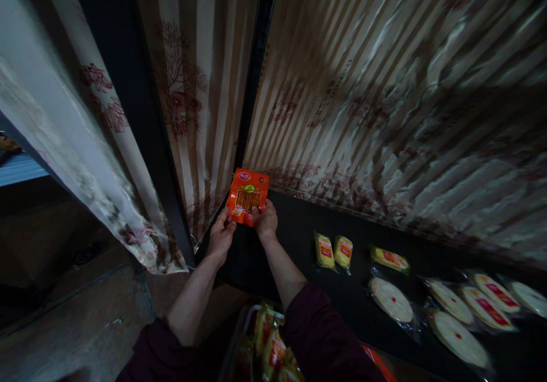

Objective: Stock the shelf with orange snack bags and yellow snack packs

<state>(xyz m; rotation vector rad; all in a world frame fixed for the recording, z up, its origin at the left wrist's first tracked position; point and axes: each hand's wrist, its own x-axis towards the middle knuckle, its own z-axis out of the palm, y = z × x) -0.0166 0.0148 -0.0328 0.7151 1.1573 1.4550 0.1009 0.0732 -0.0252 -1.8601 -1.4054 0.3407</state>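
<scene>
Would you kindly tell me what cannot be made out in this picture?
Head view: the back of the orange packet, turned away from the camera between the left hand and right hand.
Head view: the packet's smallest print, too small to read.
Head view: how many yellow packs there are below; the right sleeve and lower edge hide some.
Head view: the red thing, mostly hidden by that sleeve.
</scene>
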